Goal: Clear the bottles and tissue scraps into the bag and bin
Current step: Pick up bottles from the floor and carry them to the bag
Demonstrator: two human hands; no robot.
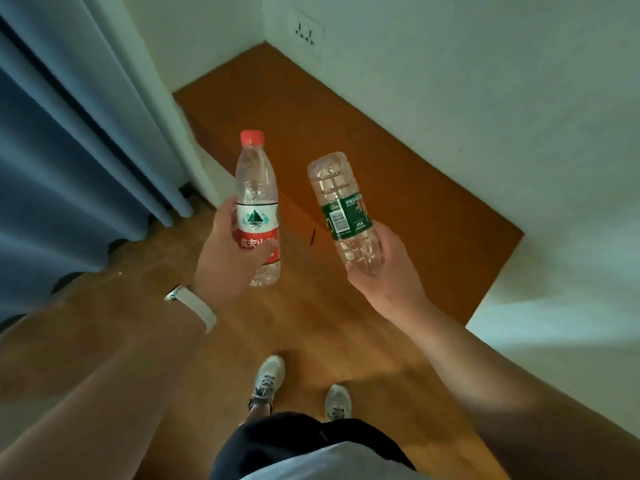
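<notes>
My left hand (228,254) grips a clear plastic bottle with a red cap and a red-and-white label (257,188), held upright in front of me. My right hand (384,268) holds a second clear bottle with a green label (341,206); its base points up and away, and its neck end is hidden in my palm. Both bottles look empty. No bag, bin or tissue scraps are in view.
A low orange-brown wooden platform (398,161) fills the corner below white walls with a socket (309,31). Blue curtains (69,150) hang at the left. I stand on a wooden floor (311,323), my two shoes (270,375) visible below.
</notes>
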